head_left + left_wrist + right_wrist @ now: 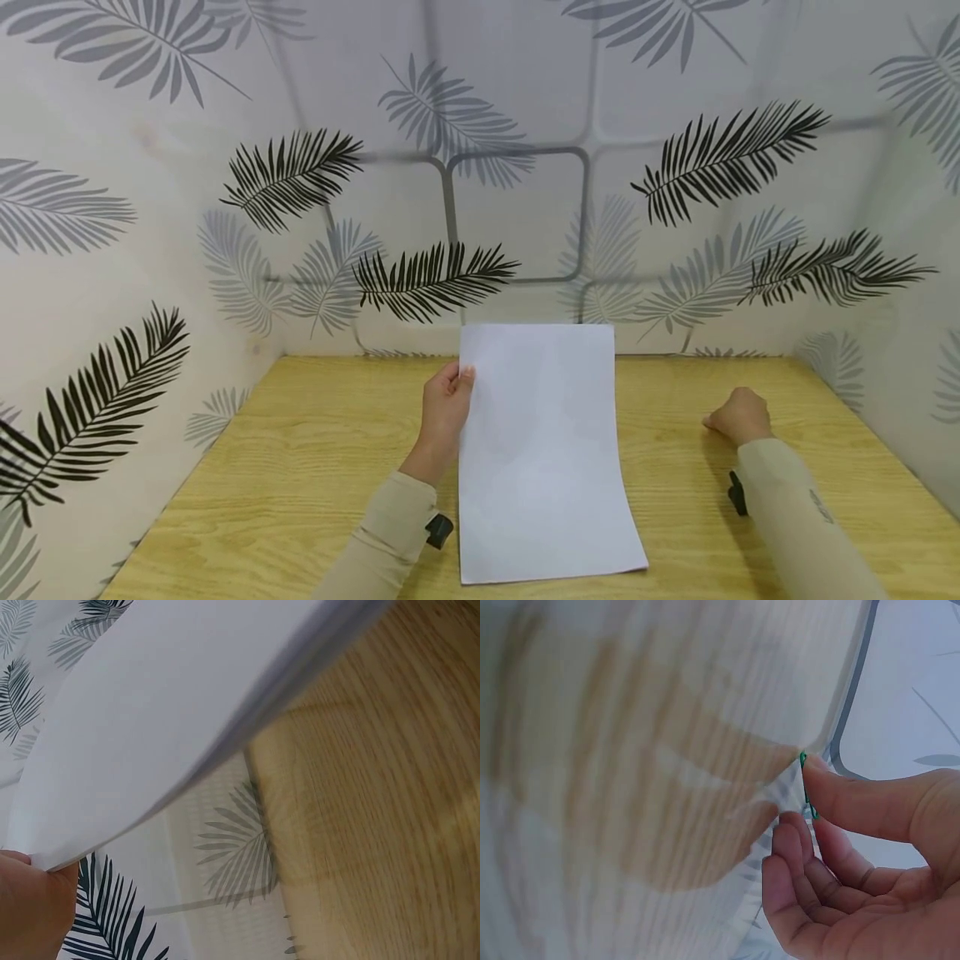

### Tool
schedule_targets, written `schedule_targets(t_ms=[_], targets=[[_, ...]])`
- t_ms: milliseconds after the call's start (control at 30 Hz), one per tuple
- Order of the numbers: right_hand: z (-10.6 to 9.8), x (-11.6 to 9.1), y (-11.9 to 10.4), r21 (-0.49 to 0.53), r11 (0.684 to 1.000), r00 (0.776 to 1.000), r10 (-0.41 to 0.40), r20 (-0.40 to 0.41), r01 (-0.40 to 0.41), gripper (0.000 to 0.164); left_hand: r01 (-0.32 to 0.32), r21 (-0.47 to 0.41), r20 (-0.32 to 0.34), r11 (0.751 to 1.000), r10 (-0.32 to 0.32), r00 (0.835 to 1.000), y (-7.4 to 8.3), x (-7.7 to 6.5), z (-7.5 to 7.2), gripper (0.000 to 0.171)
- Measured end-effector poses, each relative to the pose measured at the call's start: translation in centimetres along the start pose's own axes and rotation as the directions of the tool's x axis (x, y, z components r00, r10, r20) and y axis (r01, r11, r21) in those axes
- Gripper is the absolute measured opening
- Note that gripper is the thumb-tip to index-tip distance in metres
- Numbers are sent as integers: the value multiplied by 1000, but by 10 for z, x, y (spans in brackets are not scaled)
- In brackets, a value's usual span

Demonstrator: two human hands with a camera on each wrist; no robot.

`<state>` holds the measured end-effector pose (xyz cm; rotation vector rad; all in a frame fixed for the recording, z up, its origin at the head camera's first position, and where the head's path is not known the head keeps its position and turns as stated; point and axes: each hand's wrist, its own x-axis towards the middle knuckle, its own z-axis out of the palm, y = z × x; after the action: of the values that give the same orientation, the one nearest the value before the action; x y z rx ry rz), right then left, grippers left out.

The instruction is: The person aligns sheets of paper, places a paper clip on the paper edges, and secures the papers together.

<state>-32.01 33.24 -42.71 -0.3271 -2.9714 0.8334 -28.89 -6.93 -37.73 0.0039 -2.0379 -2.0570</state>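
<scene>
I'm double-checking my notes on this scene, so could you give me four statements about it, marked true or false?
1. The left hand holds the white paper by an edge. True.
2. The right hand pinches a red object. False: it pinches a small green object.
3. A leaf pattern covers the backdrop behind the table. True.
4. The right hand touches the paper. False: it is apart from it.
</scene>
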Motion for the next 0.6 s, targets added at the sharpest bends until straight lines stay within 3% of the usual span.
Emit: schedule_targets(t_ms=[267,600], targets=[[0,-3,-2,6,1000,999,24,-35,-24,36,5,-14,0,1000,-5,1000,1,-1,2,29],[1,-5,-1,77,996,997,-43,-71,49,25,-6,-12,-5,1000,5,1000,1,-1,2,27]])
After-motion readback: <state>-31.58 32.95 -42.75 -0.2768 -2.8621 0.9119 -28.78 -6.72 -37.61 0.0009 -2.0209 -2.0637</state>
